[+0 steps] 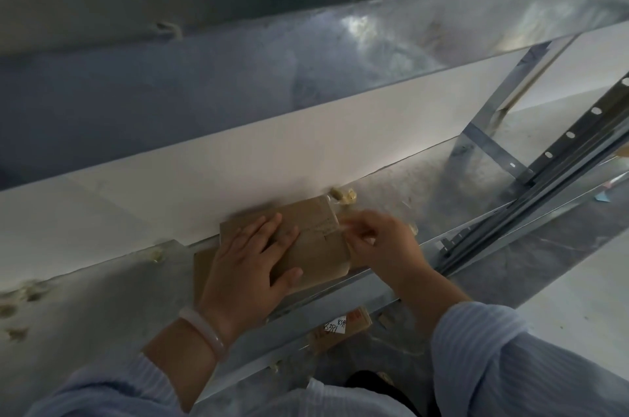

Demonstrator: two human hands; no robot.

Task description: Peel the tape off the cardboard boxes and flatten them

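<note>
- While the left grip (253, 256), fingers straight, pins the cardboard box (316, 248) to the surface (102, 297),
- the right grip (377, 243) pinches tape (343, 228) at its three o'clock edge to peel.

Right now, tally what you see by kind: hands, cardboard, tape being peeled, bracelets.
Hands: 2, left hand and right hand
Cardboard box on the bench: 1
Marked cardboard below the bench: 1
Tape strip pinched by the right hand: 1
Bracelet: 1
Total: 6
</note>
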